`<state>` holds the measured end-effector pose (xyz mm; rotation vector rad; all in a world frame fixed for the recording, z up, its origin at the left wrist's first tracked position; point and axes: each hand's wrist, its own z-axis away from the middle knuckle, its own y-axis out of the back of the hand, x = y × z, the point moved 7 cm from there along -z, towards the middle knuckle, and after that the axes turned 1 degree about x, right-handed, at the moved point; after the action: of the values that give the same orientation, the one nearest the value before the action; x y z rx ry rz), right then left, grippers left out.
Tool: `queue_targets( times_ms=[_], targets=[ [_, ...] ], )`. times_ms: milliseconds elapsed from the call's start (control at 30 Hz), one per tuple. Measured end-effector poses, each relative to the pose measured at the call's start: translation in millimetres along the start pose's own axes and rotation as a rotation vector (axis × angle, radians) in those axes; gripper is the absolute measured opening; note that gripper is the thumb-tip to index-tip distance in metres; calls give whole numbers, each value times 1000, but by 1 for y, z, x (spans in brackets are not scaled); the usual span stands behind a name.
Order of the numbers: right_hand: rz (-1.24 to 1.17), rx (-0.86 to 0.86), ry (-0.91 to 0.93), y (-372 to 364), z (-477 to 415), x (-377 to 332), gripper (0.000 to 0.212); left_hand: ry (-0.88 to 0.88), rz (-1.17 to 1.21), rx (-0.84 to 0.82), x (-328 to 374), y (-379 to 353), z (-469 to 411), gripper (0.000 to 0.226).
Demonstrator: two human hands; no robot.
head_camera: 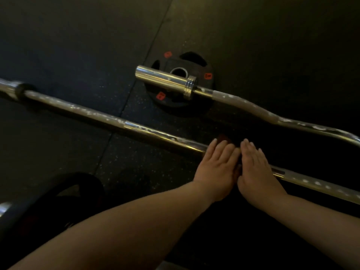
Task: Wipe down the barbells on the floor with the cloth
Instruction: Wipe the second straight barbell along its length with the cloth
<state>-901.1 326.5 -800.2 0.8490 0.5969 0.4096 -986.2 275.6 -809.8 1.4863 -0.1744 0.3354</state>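
Observation:
A straight barbell (pixel 124 124) lies on the dark floor, running from upper left to lower right, its shaft flecked with white marks. Beyond it lies a curved barbell (pixel 253 108) with a shiny sleeve (pixel 161 76). My left hand (pixel 218 166) and my right hand (pixel 257 170) lie flat side by side on the straight barbell's middle, fingers stretched forward. They press down on a dark cloth (pixel 238 168) that covers the bar there. The cloth barely stands out from the dark floor, and its outline is hard to tell.
A black weight plate (pixel 169 98) with red labels lies flat under the curved bar's sleeve. Another dark plate (pixel 78 190) and a bar end (pixel 3 208) sit at the lower left. The floor is black speckled rubber matting (pixel 116 162) with seams.

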Motion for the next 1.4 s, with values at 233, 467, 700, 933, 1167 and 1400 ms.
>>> queue_targets(
  times_ms=[233,467,700,933,1167,1400],
  targets=[
    [-12,-52,59,-1,-2,7,81,363,13,168,-116,29,40,44],
    [73,-25,16,-7,-6,4,83,99,35,39,-47,15,22,44],
    [141,-160,135,-6,-8,10,84,463,-34,109,-140,35,44,43],
    [85,22,93,-8,-43,-57,78,171,28,80,-83,25,34,48],
    [109,15,65,-15,-43,-58,77,607,97,195,-151,46,50,51],
    [163,29,156,-17,-51,-85,74,282,40,158,-132,37,52,47]
  ],
)
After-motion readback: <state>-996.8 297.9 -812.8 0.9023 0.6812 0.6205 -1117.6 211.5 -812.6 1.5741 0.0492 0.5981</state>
